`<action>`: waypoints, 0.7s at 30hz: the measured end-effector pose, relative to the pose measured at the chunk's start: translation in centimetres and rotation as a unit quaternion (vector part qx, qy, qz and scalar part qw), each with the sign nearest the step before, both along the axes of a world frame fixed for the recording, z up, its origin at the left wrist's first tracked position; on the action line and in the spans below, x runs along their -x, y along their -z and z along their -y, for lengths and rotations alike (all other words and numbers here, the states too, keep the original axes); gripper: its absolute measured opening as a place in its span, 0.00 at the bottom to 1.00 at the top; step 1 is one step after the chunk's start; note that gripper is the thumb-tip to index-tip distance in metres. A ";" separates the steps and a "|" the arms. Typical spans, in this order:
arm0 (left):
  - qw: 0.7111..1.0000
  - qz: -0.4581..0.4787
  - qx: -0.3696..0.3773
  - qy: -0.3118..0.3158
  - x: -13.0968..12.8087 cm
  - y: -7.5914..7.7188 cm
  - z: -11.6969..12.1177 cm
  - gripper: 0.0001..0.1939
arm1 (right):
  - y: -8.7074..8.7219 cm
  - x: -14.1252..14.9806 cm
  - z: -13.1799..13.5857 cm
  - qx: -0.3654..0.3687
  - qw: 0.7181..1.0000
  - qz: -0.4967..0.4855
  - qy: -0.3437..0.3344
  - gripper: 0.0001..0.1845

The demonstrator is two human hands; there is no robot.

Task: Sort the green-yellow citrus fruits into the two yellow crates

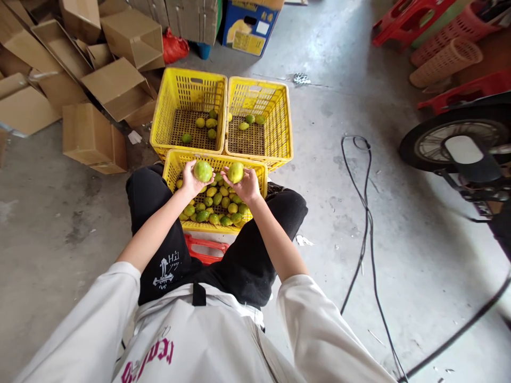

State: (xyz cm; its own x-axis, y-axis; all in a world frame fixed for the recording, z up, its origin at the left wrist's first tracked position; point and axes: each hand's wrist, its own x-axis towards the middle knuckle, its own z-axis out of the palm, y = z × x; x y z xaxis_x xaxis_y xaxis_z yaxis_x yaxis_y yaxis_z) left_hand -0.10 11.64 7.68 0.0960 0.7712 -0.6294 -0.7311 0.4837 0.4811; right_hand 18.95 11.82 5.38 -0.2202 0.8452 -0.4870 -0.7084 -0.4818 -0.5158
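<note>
My left hand [190,182] holds a green lemon [203,171], cupped on the palm and fingers. A yellower lemon [235,172] rests in my right hand [248,186], its fingers curled under the fruit. Both hands hover side by side over the near yellow crate [217,230], where many green and yellowish lemons [217,199] lie. Beyond it stand two more yellow crates. Several lemons [205,123] sit in the left crate [159,122], and several others [249,119] in the right crate [290,125].
Open cardboard boxes [115,88] pile up at the far left. A blue printed carton [245,29] stands behind the crates. Black cable [366,207] lies on the floor to the right, near a motorbike wheel [459,135]. A red plastic stool [205,250] shows between my legs.
</note>
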 end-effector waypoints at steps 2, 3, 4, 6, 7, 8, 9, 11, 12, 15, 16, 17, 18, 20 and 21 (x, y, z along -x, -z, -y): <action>1.000 0.014 -0.025 -0.007 0.0 -0.1 0.0 0.15 | -0.1 0.0 0.0 0.001 0.999 0.033 0.003 0.12; 0.999 0.022 -0.038 -0.006 0.0 -0.1 -0.1 0.14 | -0.1 0.0 0.1 0.007 0.998 0.055 0.008 0.13; 0.998 0.029 -0.048 -0.002 -0.1 0.0 -0.1 0.12 | 0.0 0.0 0.1 0.017 0.997 0.075 0.014 0.14; 0.997 0.030 -0.065 0.008 -0.2 0.2 -0.1 0.11 | 0.1 -0.1 0.1 0.038 0.994 0.098 0.030 0.14; 0.997 0.025 -0.070 0.013 -0.3 0.4 -0.1 0.11 | 0.1 -0.1 0.0 0.045 0.993 0.101 0.039 0.14; 0.997 0.017 -0.074 0.017 -0.4 0.6 -0.1 0.11 | 0.2 -0.1 0.0 0.049 0.993 0.100 0.047 0.13; 0.997 0.008 -0.075 0.020 -0.5 0.8 -0.2 0.13 | 0.2 0.0 0.0 0.050 0.993 0.097 0.054 0.14; 0.997 -0.010 -0.073 0.026 -0.5 1.2 -0.2 0.17 | 0.1 0.1 0.0 0.042 0.993 0.090 0.058 0.15; 0.997 -0.019 -0.068 0.031 -0.5 1.3 -0.2 0.18 | 0.0 0.2 0.1 0.034 0.994 0.088 0.054 0.15; 0.997 -0.042 -0.058 0.040 -0.4 1.3 -0.1 0.16 | -0.5 0.4 0.3 0.013 0.996 0.088 0.029 0.15; 0.996 -0.047 -0.061 0.042 -0.4 1.2 0.0 0.15 | -0.7 0.4 0.3 0.008 0.996 0.090 0.023 0.15; 0.995 -0.050 -0.067 0.044 -0.3 1.1 0.0 0.15 | -0.8 0.4 0.4 0.005 0.996 0.092 0.020 0.15; 0.995 -0.052 -0.075 0.047 -0.3 1.0 0.1 0.16 | -0.9 0.4 0.4 0.006 0.996 0.091 0.022 0.15; 0.993 -0.052 -0.088 0.054 -0.4 0.8 0.2 0.17 | -0.9 0.3 0.2 0.014 0.996 0.080 0.032 0.13; 0.993 -0.050 -0.087 0.057 -0.4 0.8 0.1 0.18 | -0.8 0.2 0.1 0.021 0.996 0.071 0.039 0.12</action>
State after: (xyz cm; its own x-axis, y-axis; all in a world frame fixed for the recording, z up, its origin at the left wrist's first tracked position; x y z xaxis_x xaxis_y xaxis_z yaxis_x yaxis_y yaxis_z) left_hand 0.26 11.51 6.88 0.1330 0.8572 -0.4975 -0.6211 0.4633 0.6322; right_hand 18.71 11.68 6.17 -0.0807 0.8358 -0.5431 -0.6660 -0.4506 -0.5945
